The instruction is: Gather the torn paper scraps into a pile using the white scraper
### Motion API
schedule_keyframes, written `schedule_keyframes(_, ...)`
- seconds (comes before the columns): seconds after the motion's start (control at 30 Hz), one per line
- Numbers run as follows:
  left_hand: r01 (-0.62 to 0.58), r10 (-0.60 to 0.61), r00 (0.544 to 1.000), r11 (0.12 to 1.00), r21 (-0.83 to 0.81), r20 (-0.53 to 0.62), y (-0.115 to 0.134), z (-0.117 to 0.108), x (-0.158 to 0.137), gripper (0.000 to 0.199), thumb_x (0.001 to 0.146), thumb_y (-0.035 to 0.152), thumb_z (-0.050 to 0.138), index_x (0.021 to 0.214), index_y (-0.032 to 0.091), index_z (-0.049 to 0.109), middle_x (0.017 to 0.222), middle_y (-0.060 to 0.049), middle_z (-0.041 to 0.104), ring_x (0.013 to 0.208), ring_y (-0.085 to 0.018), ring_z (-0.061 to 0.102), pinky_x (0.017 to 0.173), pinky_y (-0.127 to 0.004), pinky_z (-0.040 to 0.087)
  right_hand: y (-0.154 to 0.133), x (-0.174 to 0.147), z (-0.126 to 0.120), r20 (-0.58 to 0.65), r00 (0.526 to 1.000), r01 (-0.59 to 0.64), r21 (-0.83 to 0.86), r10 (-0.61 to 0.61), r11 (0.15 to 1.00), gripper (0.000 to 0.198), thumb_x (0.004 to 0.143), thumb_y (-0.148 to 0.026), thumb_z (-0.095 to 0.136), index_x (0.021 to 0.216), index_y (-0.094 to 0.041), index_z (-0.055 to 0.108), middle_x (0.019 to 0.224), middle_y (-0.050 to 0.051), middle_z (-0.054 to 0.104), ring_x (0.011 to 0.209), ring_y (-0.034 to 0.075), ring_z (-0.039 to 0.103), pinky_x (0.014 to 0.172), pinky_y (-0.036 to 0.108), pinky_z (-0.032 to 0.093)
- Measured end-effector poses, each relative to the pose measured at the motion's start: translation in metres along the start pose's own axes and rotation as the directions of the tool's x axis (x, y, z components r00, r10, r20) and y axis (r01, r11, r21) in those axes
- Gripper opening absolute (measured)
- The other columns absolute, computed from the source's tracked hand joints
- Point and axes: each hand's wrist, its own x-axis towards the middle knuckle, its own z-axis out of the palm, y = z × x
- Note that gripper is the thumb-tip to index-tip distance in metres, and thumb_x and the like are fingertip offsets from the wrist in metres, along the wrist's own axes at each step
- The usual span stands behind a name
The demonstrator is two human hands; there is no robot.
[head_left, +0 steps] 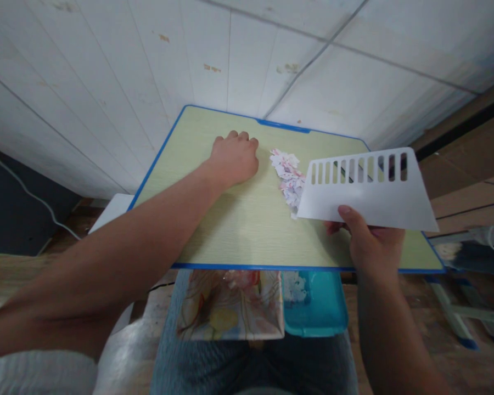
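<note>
My right hand (374, 247) grips a white slotted scraper (366, 200), thumb on top and fingers beneath. The scraper is a flat, tapered sheet with a row of slots along its far side. Its left corner is at a loose pile of small white and pink paper pieces (290, 175) on the table. To the left of that pile, my left hand (235, 159) rests on the tabletop, closed with fingers curled under. Whatever may be inside it is hidden. Both hands are over a pale yellow-green table (247, 236) with blue edging.
Against my lap, under the near table edge, sit a flower-patterned box (234, 312) with reddish contents and a turquoise container (319, 312) holding white pieces. A white panelled wall (206, 55) with a grey cable (300, 71) stands behind the table.
</note>
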Motion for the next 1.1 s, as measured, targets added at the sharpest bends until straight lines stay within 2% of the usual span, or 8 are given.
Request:
schedule_keyframes(0.1, -0.002, 0.002, 1.0, 1.0, -0.001, -0.018, 0.0, 0.001, 0.001, 0.06, 0.122, 0.035, 0.049, 0.177, 0.025, 0.07, 0.165, -0.022, 0.075, 0.158, -0.046, 0.063, 0.128, -0.061, 0.054, -0.002, -0.001, 0.001, -0.024, 1.0, 0.008, -0.007, -0.008, 1.0, 0.028, 0.088, -0.041, 0.101, 0.087, -0.023, 0.079, 0.076, 0.002, 0.08, 0.054, 0.02, 0.069, 0.048, 0.033, 0.062)
schedule_keyframes(0.2, -0.005, 0.005, 0.999, 1.0, 0.001, -0.036, -0.001, 0.003, 0.002, 0.056, 0.122, 0.032, 0.047, 0.17, 0.023, 0.075, 0.163, -0.022, 0.075, 0.157, -0.045, 0.064, 0.126, -0.06, 0.056, -0.001, -0.003, -0.001, 0.028, 0.999, 0.022, -0.033, -0.021, 0.999, 0.028, 0.091, -0.041, 0.1, 0.088, -0.023, 0.078, 0.073, 0.002, 0.078, 0.056, 0.021, 0.07, 0.051, 0.034, 0.063)
schedule_keyframes(0.3, -0.009, 0.009, 0.999, 1.0, 0.004, -0.043, -0.001, 0.004, 0.002, 0.054, 0.122, 0.032, 0.048, 0.167, 0.024, 0.076, 0.161, -0.021, 0.076, 0.156, -0.044, 0.064, 0.125, -0.058, 0.057, 0.003, -0.004, -0.004, 0.07, 0.997, 0.009, 0.0, -0.009, 1.0, 0.031, 0.093, -0.041, 0.1, 0.086, -0.025, 0.074, 0.078, 0.001, 0.079, 0.06, 0.021, 0.072, 0.053, 0.034, 0.064)
schedule_keyframes(0.43, -0.009, 0.009, 1.0, 1.0, 0.01, -0.03, -0.001, 0.003, 0.003, 0.054, 0.122, 0.03, 0.046, 0.167, 0.022, 0.076, 0.162, -0.022, 0.075, 0.156, -0.043, 0.064, 0.125, -0.057, 0.057, 0.004, -0.002, -0.001, 0.028, 0.999, 0.017, 0.047, -0.019, 0.999, 0.033, 0.092, -0.041, 0.102, 0.086, -0.024, 0.074, 0.081, 0.002, 0.08, 0.059, 0.02, 0.07, 0.05, 0.033, 0.061)
schedule_keyframes(0.6, -0.002, 0.002, 1.0, 1.0, -0.009, -0.029, -0.001, 0.002, 0.003, 0.057, 0.122, 0.032, 0.047, 0.172, 0.024, 0.074, 0.162, -0.022, 0.076, 0.157, -0.045, 0.063, 0.127, -0.06, 0.056, 0.001, -0.002, 0.0, 0.069, 0.997, 0.045, -0.058, -0.041, 0.997, 0.033, 0.095, -0.043, 0.098, 0.083, -0.023, 0.075, 0.073, 0.003, 0.078, 0.057, 0.021, 0.07, 0.055, 0.035, 0.063)
schedule_keyframes(0.67, -0.004, 0.004, 1.0, 1.0, -0.018, -0.029, -0.001, 0.002, 0.002, 0.059, 0.121, 0.032, 0.047, 0.174, 0.025, 0.073, 0.163, -0.022, 0.075, 0.157, -0.046, 0.063, 0.127, -0.062, 0.056, 0.0, -0.002, 0.001, 0.049, 0.998, 0.044, -0.093, -0.04, 0.995, 0.035, 0.096, -0.046, 0.097, 0.081, -0.023, 0.075, 0.071, 0.004, 0.078, 0.058, 0.022, 0.072, 0.057, 0.036, 0.063)
schedule_keyframes(0.87, -0.004, 0.003, 1.0, 0.999, -0.037, -0.025, -0.001, 0.002, 0.002, 0.065, 0.119, 0.036, 0.052, 0.181, 0.028, 0.067, 0.164, -0.022, 0.075, 0.158, -0.049, 0.061, 0.127, -0.064, 0.054, -0.009, -0.007, 0.008, -0.076, 0.997, 0.012, -0.058, -0.016, 0.998, 0.031, 0.086, -0.046, 0.097, 0.085, -0.025, 0.074, 0.069, 0.002, 0.075, 0.056, 0.022, 0.066, 0.05, 0.034, 0.057)
schedule_keyframes(1.1, -0.009, 0.009, 1.0, 1.0, -0.019, -0.009, 0.0, -0.001, 0.0, 0.063, 0.119, 0.032, 0.048, 0.177, 0.023, 0.07, 0.168, -0.024, 0.073, 0.157, -0.048, 0.062, 0.127, -0.062, 0.054, -0.012, -0.01, 0.009, -0.135, 0.991, -0.018, -0.029, 0.014, 0.999, 0.036, 0.081, -0.04, 0.095, 0.106, -0.024, 0.075, 0.075, -0.002, 0.075, 0.052, 0.018, 0.062, 0.046, 0.031, 0.053)
